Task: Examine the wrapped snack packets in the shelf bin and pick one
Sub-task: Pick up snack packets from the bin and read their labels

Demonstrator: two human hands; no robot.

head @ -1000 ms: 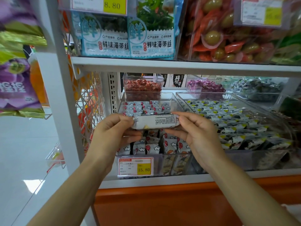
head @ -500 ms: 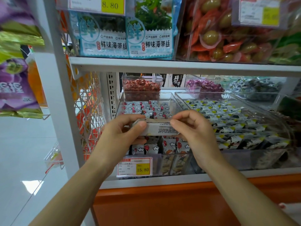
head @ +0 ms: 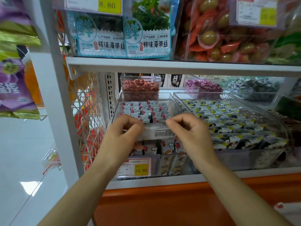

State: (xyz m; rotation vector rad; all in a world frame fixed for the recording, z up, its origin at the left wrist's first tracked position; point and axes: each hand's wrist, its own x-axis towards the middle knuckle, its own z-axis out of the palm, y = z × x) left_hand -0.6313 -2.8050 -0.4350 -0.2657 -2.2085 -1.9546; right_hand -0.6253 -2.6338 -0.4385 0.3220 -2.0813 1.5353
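A small white snack packet (head: 157, 131) with fine black print is held level between my two hands, just above the clear shelf bin (head: 172, 98). My left hand (head: 121, 137) pinches its left end and my right hand (head: 190, 134) pinches its right end. Below and behind it the bin holds several grey packets with red and white marks (head: 146, 110), standing in rows. Part of the held packet is hidden by my fingers.
A yellow price tag reading 15.80 (head: 135, 167) hangs on the bin's front. To the right a second clear bin (head: 236, 121) holds black and yellow packets. A white shelf (head: 179, 66) runs overhead with seaweed bags. A white upright post (head: 53, 95) stands at left.
The packet has turned in my hands, its printed back now faces me, and both hands have lowered slightly towards the bin.
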